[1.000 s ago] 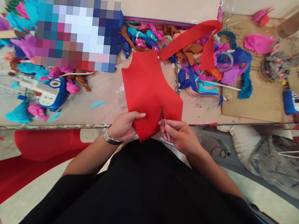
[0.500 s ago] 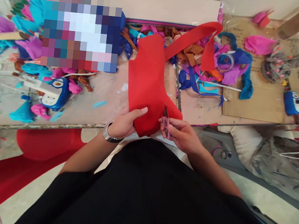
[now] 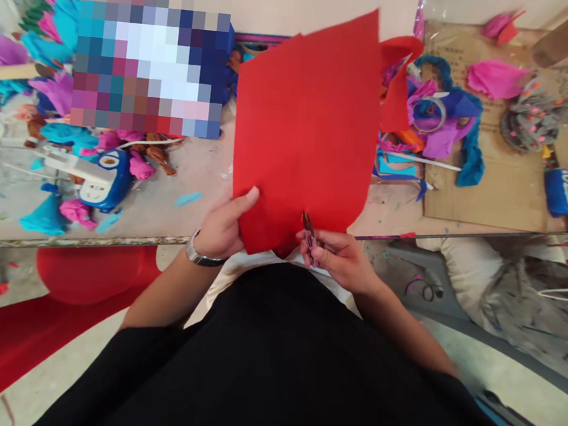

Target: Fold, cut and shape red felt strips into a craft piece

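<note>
A wide red sheet [image 3: 307, 121], paper or thin felt, is held up in front of me over the table's front edge. My left hand [image 3: 225, 227] grips its lower left corner, thumb on the near face and fingers behind. In my right hand [image 3: 337, 258] is a small pair of scissors [image 3: 308, 232] with pinkish handles, its blades pointing up against the sheet's lower part. The right fingers also sit close to the sheet's lower right edge; whether they pinch it I cannot tell. A red strip [image 3: 397, 103] lies behind the sheet on the right.
Crumpled coloured paper [image 3: 45, 213] and a blue-and-white power strip [image 3: 106, 179] lie on the left. A tape roll [image 3: 429, 113] sits among scraps at right, beside flat cardboard [image 3: 481, 192]. A red chair [image 3: 97, 275] stands below left. Someone's pixelated form is at the back left.
The red sheet, narrow and folded over before, now spreads open wide and stands taller. My left hand has shifted slightly left with its edge. The scissors remain in my right hand.
</note>
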Available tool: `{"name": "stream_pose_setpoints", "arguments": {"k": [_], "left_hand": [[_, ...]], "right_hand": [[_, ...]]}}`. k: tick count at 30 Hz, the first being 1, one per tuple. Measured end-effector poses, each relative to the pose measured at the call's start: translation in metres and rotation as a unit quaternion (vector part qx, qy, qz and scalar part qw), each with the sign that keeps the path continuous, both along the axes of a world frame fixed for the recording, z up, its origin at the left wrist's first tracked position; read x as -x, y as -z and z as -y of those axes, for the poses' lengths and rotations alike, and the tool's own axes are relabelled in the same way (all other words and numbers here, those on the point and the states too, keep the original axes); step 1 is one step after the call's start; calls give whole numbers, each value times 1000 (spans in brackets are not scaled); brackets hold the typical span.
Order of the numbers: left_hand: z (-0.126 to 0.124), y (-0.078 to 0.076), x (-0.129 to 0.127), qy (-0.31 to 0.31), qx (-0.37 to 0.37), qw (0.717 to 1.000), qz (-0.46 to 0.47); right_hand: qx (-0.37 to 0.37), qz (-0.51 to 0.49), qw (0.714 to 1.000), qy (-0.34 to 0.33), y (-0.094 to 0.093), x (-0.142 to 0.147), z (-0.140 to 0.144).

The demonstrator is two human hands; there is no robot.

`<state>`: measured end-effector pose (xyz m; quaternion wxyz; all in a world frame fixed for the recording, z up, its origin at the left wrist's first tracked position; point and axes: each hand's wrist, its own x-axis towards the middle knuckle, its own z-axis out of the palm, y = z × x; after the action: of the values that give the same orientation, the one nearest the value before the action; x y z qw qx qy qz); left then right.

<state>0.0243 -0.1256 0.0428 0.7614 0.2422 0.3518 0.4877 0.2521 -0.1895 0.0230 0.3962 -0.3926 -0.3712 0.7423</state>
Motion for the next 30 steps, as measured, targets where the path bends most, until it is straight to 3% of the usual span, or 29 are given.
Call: {"name": "stream_pose_setpoints", "arguments": {"k": [6,15,30], "left_hand": [[0,-4,-7,3,38,999,-11],[9,2,4,128,38,991,-27],[8,0,3,141,49,988,-33]], "right_hand": [[10,0,1000,2,8,0,-1],[34,-8,999,1,-5,1,-3],[25,3,999,22,-6,6,-2]]}}
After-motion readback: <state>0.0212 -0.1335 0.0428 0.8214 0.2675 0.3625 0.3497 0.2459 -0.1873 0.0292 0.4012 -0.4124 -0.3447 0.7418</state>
